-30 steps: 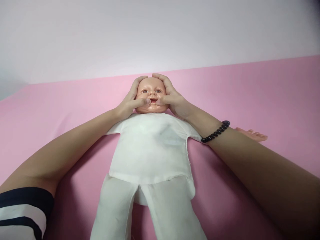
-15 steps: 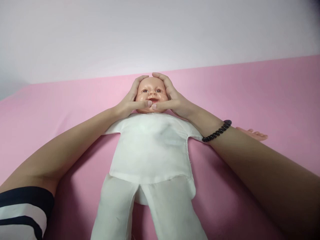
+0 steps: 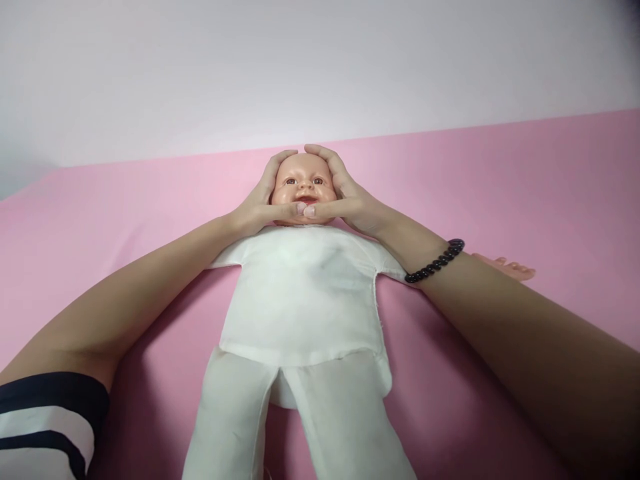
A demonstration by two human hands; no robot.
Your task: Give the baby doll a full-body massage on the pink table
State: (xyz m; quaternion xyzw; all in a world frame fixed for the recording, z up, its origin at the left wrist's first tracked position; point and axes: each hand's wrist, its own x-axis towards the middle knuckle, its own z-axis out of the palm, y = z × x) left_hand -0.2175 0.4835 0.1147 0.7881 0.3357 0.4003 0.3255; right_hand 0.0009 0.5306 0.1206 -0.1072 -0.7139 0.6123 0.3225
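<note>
A baby doll lies on its back, with a smooth vinyl head [image 3: 303, 181] and a white stuffed cloth body [image 3: 300, 300]. My left hand [image 3: 263, 205] cups the doll's head on the left side of the picture, and my right hand [image 3: 341, 197] cups the other side. Fingers of both hands curve over the crown. The two thumbs meet below the doll's mouth, at the chin. One small vinyl doll hand [image 3: 505, 267] shows past my right forearm, and the cloth legs run off the bottom edge.
The doll lies on a pink sheet [image 3: 525, 187], with a pale wall [image 3: 320, 67] behind it. A dark beaded bracelet [image 3: 435, 261] circles my right wrist. A navy-and-white striped sleeve [image 3: 45, 420] covers my left arm at the lower left.
My thumbs have slid down and inward from the doll's cheeks beside its mouth to its chin, where the tips now meet. The doll itself has not visibly moved.
</note>
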